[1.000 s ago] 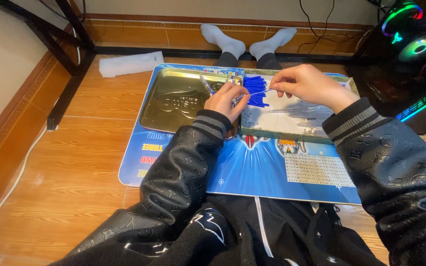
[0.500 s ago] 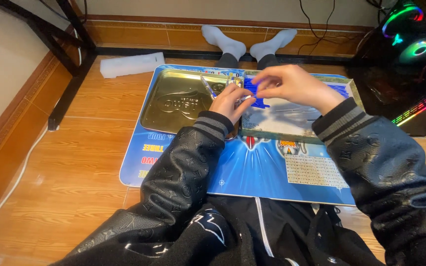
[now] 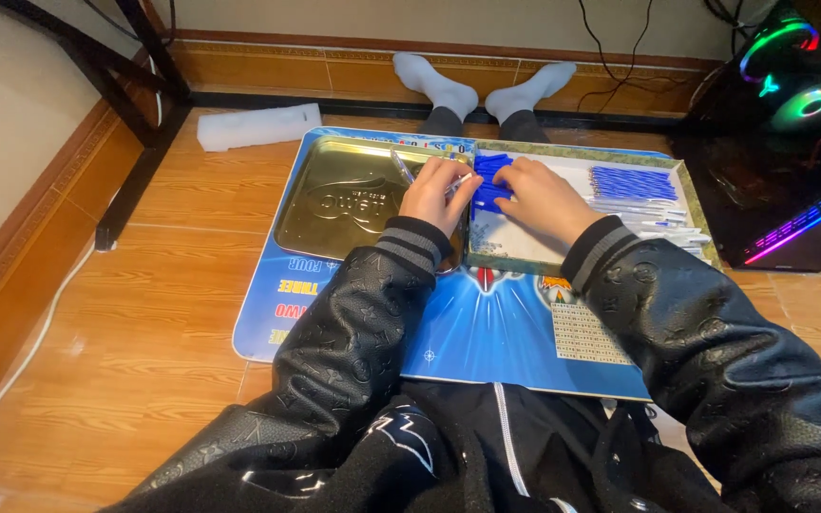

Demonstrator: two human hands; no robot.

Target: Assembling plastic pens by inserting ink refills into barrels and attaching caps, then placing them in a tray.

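My left hand (image 3: 434, 195) is closed around a thin clear pen (image 3: 401, 167) whose end sticks up over the gold tin lid (image 3: 344, 204). My right hand (image 3: 544, 198) lies on a heap of small blue caps (image 3: 488, 169) in the left part of a shallow tin tray (image 3: 515, 262); its fingertips are buried among the caps. Both hands nearly touch at the seam between lid and tray. Further right in the tray lie a row of blue pens (image 3: 634, 182) and a stack of white ones (image 3: 665, 226).
Lid and tray rest on a blue printed mat (image 3: 486, 332) on the wooden floor. My socked feet (image 3: 439, 85) stretch out beyond. A white foam block (image 3: 258, 126) lies at far left, black table legs (image 3: 135, 142) stand left, and a lit computer case (image 3: 791, 142) stands right.
My right hand has left the pen held in the left hand and dropped onto the blue caps. The left hand has stayed in place with the pen.
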